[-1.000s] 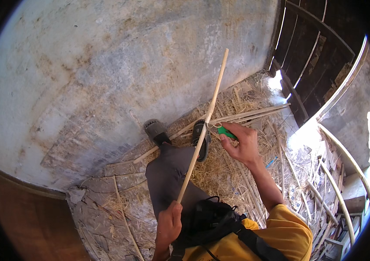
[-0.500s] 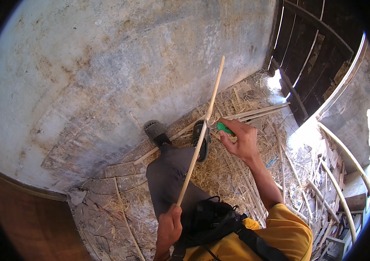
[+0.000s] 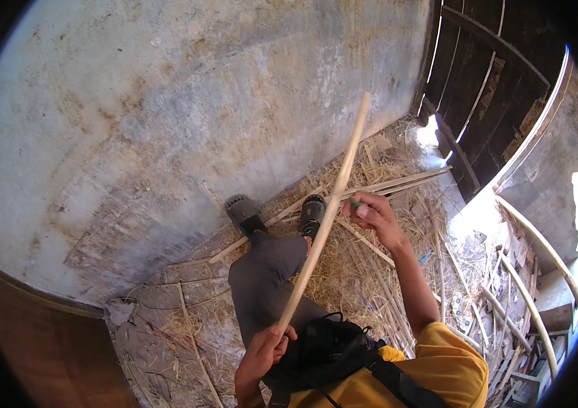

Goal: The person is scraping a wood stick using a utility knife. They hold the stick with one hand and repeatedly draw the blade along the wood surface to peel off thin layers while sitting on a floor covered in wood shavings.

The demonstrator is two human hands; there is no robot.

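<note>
A long, pale bamboo strip slants up across the view from my lap toward the wall. My left hand is closed around its lower end. My right hand is closed on a small green tool, mostly covered by the fingers; its working end cannot be made out. That hand is close to the right side of the strip, around its middle. Whether the tool touches the strip is unclear.
Pale shavings litter the floor around my dark shoes. Several long strips lie beyond my right hand. A stained wall rises ahead, with a dark plank door at far right. Curved poles lean at right.
The strip has turned in my left hand, showing a broader face, and its top has moved right. My right hand has shifted slightly down. The curled shaving at the strip no longer shows.
</note>
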